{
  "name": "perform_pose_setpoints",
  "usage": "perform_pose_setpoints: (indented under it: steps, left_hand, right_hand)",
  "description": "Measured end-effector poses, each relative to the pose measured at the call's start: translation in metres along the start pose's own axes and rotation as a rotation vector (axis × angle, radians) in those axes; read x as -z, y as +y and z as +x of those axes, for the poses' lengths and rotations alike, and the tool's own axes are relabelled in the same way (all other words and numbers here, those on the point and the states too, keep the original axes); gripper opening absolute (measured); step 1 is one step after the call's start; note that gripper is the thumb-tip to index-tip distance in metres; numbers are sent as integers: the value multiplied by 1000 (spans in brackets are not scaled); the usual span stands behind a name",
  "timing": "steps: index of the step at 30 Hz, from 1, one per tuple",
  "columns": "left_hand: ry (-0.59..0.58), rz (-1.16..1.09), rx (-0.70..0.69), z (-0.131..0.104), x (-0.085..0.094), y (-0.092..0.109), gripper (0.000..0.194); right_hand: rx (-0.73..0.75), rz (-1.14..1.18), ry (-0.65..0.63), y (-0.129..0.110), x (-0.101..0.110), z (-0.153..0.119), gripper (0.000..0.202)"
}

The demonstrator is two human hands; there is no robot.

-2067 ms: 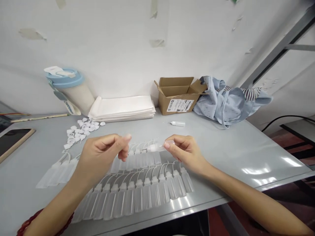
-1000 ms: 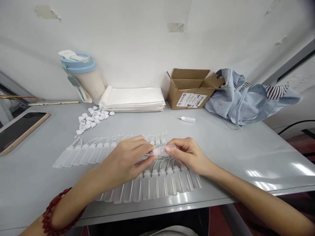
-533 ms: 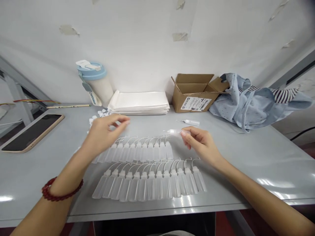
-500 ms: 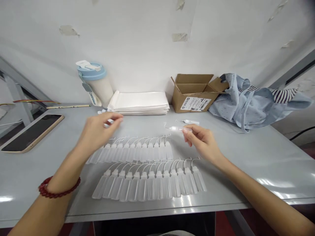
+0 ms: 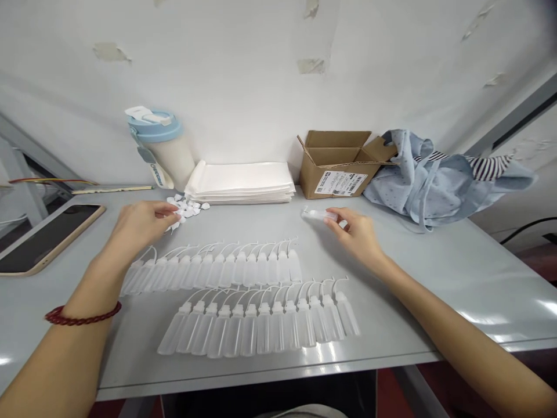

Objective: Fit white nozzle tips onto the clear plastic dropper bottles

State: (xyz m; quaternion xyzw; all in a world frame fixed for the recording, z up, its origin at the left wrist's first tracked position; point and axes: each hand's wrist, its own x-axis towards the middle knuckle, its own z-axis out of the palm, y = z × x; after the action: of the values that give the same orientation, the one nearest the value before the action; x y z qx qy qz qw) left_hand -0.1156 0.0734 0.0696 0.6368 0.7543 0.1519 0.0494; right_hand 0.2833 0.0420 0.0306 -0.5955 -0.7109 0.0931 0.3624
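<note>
My left hand is at the left edge of a small heap of white pieces, thumb and fingers drawn together. What sits between those fingertips, if anything, is hidden. With thumb and fingers, my right hand grips a small clear squeeze bottle, its thin tip pointing left, low over the table. Two rows of translucent bottles lie between my arms, a back row and a front row. Each bottle has a thin curved strap at its neck.
Behind stand a blue-lidded tumbler, a stack of white padded sheets or envelopes and an open cardboard box. Light blue cloth lies at the right. A phone rests on the far left.
My left hand has moved left to the heap, uncovering the white pieces. My right hand has carried its bottle slightly back, where another small bottle lay. The view has shifted a little.
</note>
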Motion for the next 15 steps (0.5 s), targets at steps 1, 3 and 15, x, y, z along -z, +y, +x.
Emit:
perform_pose_setpoints:
  steps: [1, 3, 15]
  left_hand:
    - [-9, 21, -18, 0, -3, 0, 34]
    - [-13, 63, -45, 1, -10, -2, 36]
    - [-13, 155, -169, 2, -24, -1, 29]
  right_hand:
    - [11, -9, 3, 1, 1, 1, 32]
    - [56, -35, 7, 3, 2, 1, 29]
    - [106, 46, -45, -23, 6, -10, 12]
